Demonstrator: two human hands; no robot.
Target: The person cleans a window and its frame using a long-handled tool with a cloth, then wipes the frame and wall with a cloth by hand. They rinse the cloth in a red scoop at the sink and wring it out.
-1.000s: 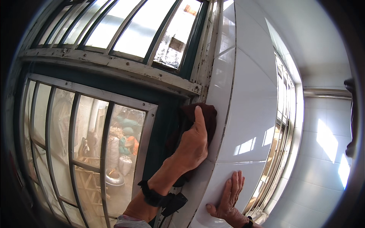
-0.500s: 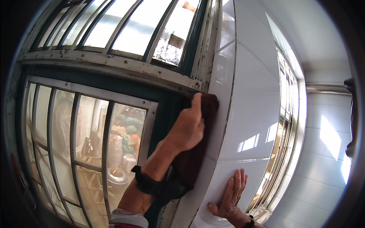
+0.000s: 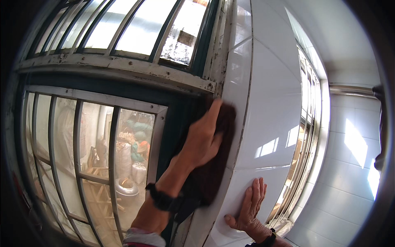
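My left hand (image 3: 202, 138) presses a dark brown cloth (image 3: 224, 140) against the edge where the dark green door frame meets the white tiled wall. One finger stretches upward along the cloth; the rest curl on it, partly blurred. The cloth hangs down past my wrist, which wears a black strap. Lower right, my right hand (image 3: 249, 208) lies flat on the white tiles (image 3: 263, 123), fingers pointing up and holding nothing. A dark band circles that wrist.
Left of the cloth stands a barred glass door panel (image 3: 94, 140), with sacks and a white basin (image 3: 126, 187) seen through it. Above runs a worn white crossbar (image 3: 123, 65) under a barred transom. A barred window (image 3: 306, 123) opens on the right; beyond it is a metal rail (image 3: 354, 90).
The view has shifted slightly. My left hand and the cloth have moved a little, with motion blur, along the frame's edge. My right hand stays flat on the tiles.
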